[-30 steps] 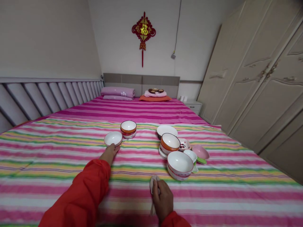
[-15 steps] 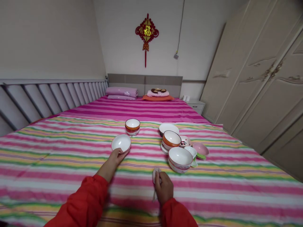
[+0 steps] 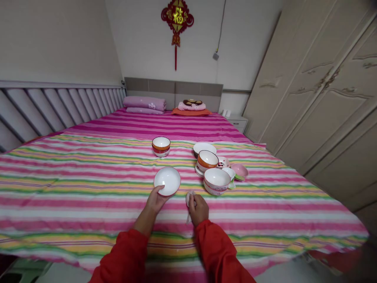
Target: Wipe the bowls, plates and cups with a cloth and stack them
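Observation:
My left hand [image 3: 156, 199] grips a shallow white bowl [image 3: 167, 180] with a thin reddish rim, thumb over its near edge and fingers underneath. The bowl is tilted toward me, its inside bare. Beside it, my right hand [image 3: 199, 209] is closed around a crumpled pale cloth [image 3: 190, 196], whose end hangs below the fist. Farther off stands a stack of orange and red bowls [image 3: 161, 147]. To the right sit a large white bowl [image 3: 217, 179] with a patterned outside, an orange bowl [image 3: 207, 159] on white dishes, and a wide white bowl [image 3: 204, 149] behind.
All of this rests on a bed with a striped sheet [image 3: 88, 188]. A pink bowl [image 3: 240, 170], a small white bowl and green-handled pieces lie at the right of the group. Folded bedding [image 3: 145, 103] is at the headboard, a railing [image 3: 59, 102] left, a wardrobe [image 3: 312, 90] right.
My left hand has lifted the shallow bowl and brought it right, tilting it toward me, close to the cloth in my right hand. The view has dipped slightly.

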`<action>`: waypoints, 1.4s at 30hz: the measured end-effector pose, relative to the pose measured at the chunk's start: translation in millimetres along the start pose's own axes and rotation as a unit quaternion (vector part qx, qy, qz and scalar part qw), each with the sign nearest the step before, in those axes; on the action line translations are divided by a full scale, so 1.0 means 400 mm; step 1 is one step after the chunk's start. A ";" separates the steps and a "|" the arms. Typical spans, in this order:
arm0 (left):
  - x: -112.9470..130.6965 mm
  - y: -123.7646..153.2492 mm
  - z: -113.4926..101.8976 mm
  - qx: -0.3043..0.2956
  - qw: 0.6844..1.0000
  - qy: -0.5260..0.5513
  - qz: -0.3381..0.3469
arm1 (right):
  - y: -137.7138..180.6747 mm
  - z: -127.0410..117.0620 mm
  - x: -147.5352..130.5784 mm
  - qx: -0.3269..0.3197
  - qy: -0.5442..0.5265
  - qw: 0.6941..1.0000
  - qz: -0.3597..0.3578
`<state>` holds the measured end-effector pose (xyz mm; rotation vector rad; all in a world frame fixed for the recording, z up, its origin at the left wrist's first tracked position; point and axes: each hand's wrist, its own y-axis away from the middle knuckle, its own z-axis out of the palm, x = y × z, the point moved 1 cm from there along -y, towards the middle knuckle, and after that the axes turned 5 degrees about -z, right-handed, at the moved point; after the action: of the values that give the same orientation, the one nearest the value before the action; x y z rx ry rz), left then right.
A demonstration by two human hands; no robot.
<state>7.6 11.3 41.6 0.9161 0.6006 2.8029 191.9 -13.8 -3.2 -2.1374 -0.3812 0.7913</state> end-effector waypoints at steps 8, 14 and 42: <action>-0.034 -0.015 -0.033 -0.056 0.997 -0.034 0.030 | 0.002 -0.008 -0.003 -0.012 -0.041 0.998 0.054; -0.039 -0.026 -0.046 -0.091 0.994 -0.038 0.041 | -0.011 -0.024 -0.016 0.005 -0.206 0.957 0.202; -0.057 -0.041 -0.057 -0.099 0.986 -0.097 0.095 | -0.110 0.032 -0.153 -0.364 0.062 0.911 -0.184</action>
<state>12.5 13.2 5.9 1.2407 0.2137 2.8202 136.8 -9.6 50.0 -2.6472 -1.1128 0.3030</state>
